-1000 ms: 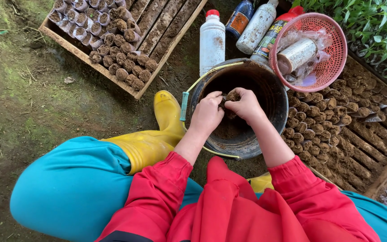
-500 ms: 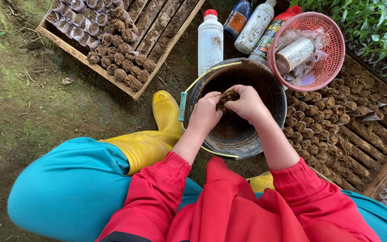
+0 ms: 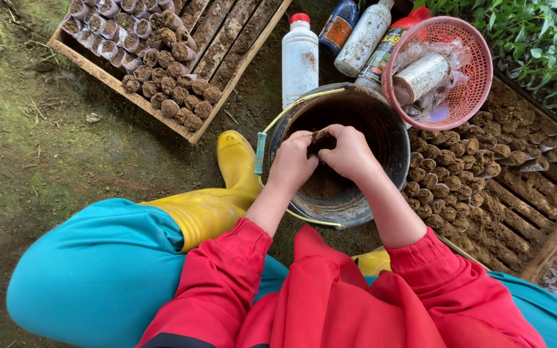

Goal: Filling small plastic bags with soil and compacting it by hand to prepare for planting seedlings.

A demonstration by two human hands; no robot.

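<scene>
Centre of frame: left hand (image 3: pixel 291 164) and right hand (image 3: pixel 351 153), both closed on 1 soil clump (image 3: pixel 321 140) over black bucket (image 3: pixel 391 132); yellow boot (image 3: pixel 217 200) left; pink basket (image 3: pixel 469 96) upper right

Head view, looking down.
- Bucket (image 3: pixel 388 138): dark, round, yellow wire handle, soil inside; centre frame, on bare ground.
- Left hand (image 3: pixel 291 164) & right hand (image 3: pixel 351 153): both over bucket mouth, fingers closed on a soil clump (image 3: pixel 320 140) btwn them, hands touching.
- Boot (image 3: pixel 217 196): yellow rubber, just left of bucket.
- Sleeves red, trousers teal, btm of frame.
- White bottle (image 3: pixel 300 55): red cap, upright, behind bucket.
- Pink basket (image 3: pixel 469 84): upper right, holds a grey can and plastic, overlaps bucket rim.
- Wooden tray (image 3: pixel 117 80): upper left, part-filled w/ small soil pots.
- Right: second tray (image 3: pixel 552 241), rows of soil pots; green plants top right.
</scene>
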